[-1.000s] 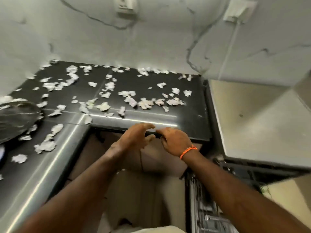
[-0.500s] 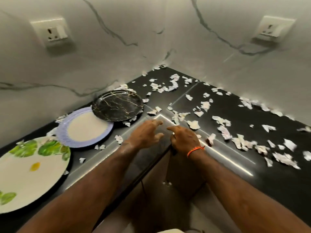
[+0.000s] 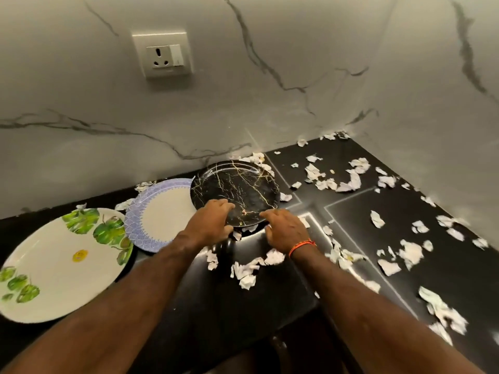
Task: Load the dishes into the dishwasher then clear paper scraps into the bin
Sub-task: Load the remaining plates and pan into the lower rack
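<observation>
Both hands were on the near rim of the black plate (image 3: pixel 235 191): my left hand (image 3: pixel 209 225) had its fingers curled over the rim's near-left edge with the thumb underneath, and my right hand (image 3: pixel 283 230) curled its fingers at the near-right edge, though I could not tell whether that one had truly closed on it. From there I took things by size. I saw the black counter (image 3: pixel 351 211) running into a corner of white marbled wall (image 3: pixel 270 76), which carried a socket (image 3: pixel 163 54). At far left lay the big white plate with green leaves (image 3: pixel 62 265), flat on the counter. Next to it sat the blue-rimmed plate (image 3: pixel 162 214), its right edge tucked under the black plate. Being round, the black plate had no long axis; it faced up, its near edge raised off the counter. Torn paper scraps (image 3: pixel 245 271) lay scattered across the counter, thickest toward the right. An orange band (image 3: pixel 301 245) circled my right wrist.
</observation>
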Tool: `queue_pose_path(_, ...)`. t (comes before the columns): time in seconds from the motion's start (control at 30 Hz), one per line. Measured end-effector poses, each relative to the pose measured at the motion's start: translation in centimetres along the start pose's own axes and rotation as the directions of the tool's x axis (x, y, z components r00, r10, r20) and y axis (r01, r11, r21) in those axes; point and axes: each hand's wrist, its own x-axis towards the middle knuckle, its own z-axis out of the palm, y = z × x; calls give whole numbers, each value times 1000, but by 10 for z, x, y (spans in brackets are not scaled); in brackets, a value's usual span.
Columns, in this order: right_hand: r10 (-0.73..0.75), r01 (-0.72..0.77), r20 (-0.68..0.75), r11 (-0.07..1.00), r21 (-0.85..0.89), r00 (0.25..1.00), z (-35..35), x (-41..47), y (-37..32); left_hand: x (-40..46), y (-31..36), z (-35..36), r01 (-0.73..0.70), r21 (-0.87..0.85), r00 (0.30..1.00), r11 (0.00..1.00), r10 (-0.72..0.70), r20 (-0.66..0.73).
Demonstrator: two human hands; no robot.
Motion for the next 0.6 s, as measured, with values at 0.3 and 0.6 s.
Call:
queue_pose_path(0.3,-255,278,183,954,-114,949,25,65,31,28,-26,38,85,264,987,961,-117,107)
queue_pose_path(0.6,139,-102,-74,923,371,988,10,82,29,21,-34,28,28,167,974,986,10,-226)
